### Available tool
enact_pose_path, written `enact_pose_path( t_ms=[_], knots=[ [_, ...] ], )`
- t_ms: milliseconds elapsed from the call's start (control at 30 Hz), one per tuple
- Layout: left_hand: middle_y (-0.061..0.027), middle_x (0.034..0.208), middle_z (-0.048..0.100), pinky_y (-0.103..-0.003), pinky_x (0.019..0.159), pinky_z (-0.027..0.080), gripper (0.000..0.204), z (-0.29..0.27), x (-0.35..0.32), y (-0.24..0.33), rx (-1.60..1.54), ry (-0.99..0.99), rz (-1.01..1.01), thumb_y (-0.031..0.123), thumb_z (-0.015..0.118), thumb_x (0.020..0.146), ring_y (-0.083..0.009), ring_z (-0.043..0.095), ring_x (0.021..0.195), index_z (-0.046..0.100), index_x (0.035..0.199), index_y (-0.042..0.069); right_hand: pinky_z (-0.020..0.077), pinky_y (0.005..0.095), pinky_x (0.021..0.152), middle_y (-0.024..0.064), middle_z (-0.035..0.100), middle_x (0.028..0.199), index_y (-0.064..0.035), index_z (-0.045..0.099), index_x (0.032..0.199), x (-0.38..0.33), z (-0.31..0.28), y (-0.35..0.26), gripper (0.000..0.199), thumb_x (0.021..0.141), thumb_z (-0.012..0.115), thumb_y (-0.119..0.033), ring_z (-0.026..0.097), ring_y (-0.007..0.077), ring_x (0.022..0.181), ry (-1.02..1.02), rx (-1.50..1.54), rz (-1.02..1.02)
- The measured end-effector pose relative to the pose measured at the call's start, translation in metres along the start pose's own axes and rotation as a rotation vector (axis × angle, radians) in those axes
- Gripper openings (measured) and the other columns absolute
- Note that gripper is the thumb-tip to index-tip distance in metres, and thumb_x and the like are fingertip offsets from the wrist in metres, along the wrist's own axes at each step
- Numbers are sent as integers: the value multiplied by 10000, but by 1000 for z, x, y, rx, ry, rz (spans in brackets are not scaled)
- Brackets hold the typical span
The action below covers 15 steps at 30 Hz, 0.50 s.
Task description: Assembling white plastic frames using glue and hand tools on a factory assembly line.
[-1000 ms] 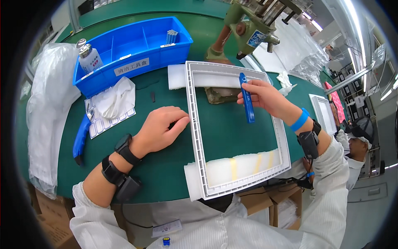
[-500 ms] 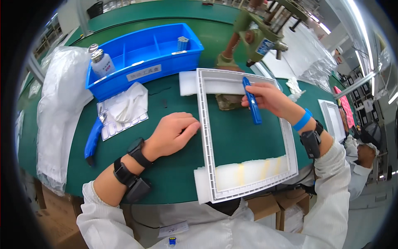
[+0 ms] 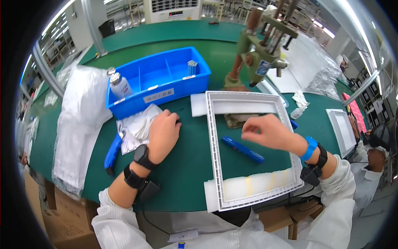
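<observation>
A white rectangular frame lies on the green mat, with white foam strips under its near and far ends. Inside its opening rests a slim blue pen-like tool, apart from any hand. My right hand hovers just above and right of it, fingers curled in, nothing visible in them. Left of the frame, my left hand is loosely closed beside a crumpled white cloth; its fingertips are partly hidden. That cloth lies on a printed sheet, next to a blue-handled tool with a metal tip.
A blue divided bin stands behind, holding a white bottle and thin rods. Beyond the frame rises a green press. Plastic wrap covers the left side; a small bottle stands right. A co-worker sits at right.
My right hand has let go of the blue pen-like tool, which now lies inside the frame. My left hand has moved away from the frame to the cloth. The view has tilted up.
</observation>
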State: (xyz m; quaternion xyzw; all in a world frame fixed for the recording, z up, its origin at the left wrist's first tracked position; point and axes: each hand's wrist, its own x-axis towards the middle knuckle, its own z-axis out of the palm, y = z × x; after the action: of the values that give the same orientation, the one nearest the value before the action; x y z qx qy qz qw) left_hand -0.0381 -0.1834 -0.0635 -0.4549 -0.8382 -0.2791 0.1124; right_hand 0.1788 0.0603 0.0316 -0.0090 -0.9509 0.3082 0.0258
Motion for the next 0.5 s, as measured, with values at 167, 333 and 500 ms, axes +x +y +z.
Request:
enact_pose_path(
  t_ms=[167, 333, 500],
  knots=[
    [-159, 891, 606, -468, 735, 480, 70, -7, -3, 4, -22, -1, 76, 40, 652, 819, -376, 594, 846, 665, 886, 25, 409, 237, 479, 3, 568, 572, -10, 656, 791, 20, -80, -15, 262, 948, 619, -217, 534, 41, 510, 605, 257, 87],
    [-152, 920, 603, -421, 722, 490, 113, -11, 4, 4, -91, 22, 101, 17, 638, 844, -345, 599, 829, 660, 955, 19, 462, 278, 610, 51, 653, 712, -34, 672, 873, 84, -188, 19, 243, 943, 588, -251, 605, 108, 663, 1149, 148, -198],
    [-139, 885, 651, -342, 729, 500, 96, -60, 54, 60, -579, -23, 32, 58, 688, 854, -277, 636, 815, 699, 937, 13, 471, 408, 959, 202, 673, 1153, -40, 603, 1233, 158, -221, 32, 519, 885, 590, -424, 626, 342, 1106, 1161, 45, 165]
  ],
)
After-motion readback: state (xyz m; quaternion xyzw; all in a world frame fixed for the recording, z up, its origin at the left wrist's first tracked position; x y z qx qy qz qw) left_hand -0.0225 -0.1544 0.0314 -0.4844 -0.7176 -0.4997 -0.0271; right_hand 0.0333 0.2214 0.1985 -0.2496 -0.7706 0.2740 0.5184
